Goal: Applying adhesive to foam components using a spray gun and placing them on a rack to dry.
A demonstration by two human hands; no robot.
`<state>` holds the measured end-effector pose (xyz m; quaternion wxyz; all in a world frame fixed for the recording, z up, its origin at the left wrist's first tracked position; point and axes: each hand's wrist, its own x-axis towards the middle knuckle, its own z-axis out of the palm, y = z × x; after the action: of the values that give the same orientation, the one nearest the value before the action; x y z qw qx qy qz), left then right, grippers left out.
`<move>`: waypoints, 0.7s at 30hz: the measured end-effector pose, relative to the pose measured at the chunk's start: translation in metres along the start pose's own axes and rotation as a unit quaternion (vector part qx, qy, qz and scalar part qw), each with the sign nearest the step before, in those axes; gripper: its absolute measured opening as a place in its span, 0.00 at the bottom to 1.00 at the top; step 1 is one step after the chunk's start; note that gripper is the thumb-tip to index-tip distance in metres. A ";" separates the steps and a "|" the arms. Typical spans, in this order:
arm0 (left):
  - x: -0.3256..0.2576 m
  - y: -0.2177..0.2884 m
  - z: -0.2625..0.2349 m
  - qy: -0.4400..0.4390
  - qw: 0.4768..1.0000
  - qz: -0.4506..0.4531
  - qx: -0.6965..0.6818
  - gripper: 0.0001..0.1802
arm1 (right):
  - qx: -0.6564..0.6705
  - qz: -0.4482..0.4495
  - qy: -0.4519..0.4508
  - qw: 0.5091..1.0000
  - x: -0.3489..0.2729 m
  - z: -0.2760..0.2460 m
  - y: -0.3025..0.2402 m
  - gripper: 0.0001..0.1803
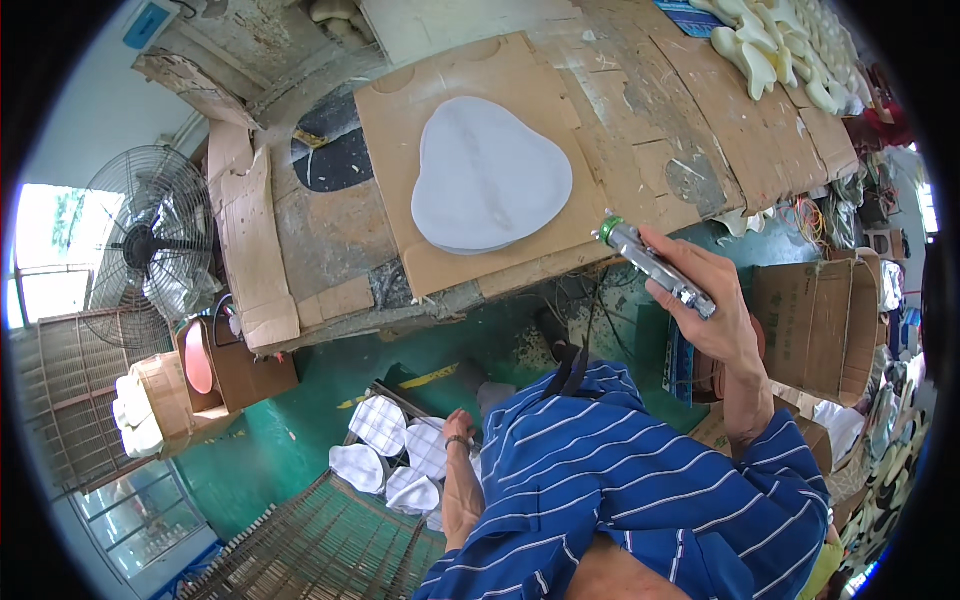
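Observation:
My right hand (705, 300) is closed around a silver spray gun (655, 265) with a green ring at its front end. The gun is held off the right front edge of the cardboard sheet (400, 110) and points up and left. On that sheet lies a white rounded three-lobed pad (490, 180) with a faint greyish streak down its middle. Low on the left, my left hand (459, 426) reaches down beside several white checked pads (379, 425). Its fingers are mostly hidden, so I cannot tell whether it grips one.
The pads lie by a slatted rack (320, 535). A large fan (145, 245) stands left of the worn workbench (330, 240). Cream foam pieces (760, 50) pile up at the bench's far right. Cardboard boxes (815, 320) stand on the right, another box (235, 365) on the left.

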<state>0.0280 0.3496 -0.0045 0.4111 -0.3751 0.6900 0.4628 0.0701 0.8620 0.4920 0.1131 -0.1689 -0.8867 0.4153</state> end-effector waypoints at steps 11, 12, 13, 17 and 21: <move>0.009 0.019 0.013 -0.012 1.000 -0.022 0.012 0.27 | -0.031 0.037 0.067 0.997 -0.016 -0.010 -0.003 0.34; 0.011 0.024 0.015 -0.035 0.999 0.013 0.019 0.27 | -0.023 0.050 0.064 0.996 -0.018 -0.010 -0.005 0.34; 0.012 0.030 0.018 -0.037 0.999 0.022 0.010 0.27 | -0.020 0.047 0.063 0.997 -0.020 -0.009 -0.007 0.34; 0.015 0.052 0.028 -0.037 0.998 0.043 0.011 0.27 | 0.004 0.007 0.031 0.999 -0.028 -0.009 -0.014 0.33; 0.010 0.065 0.035 -0.041 0.997 0.062 0.027 0.27 | 0.014 -0.021 -0.021 0.999 -0.031 -0.009 -0.014 0.39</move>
<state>-0.0264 0.4001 0.0000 0.4199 -0.3012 0.7067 0.4832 0.0984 0.8479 0.5070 0.1054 -0.1397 -0.8864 0.4287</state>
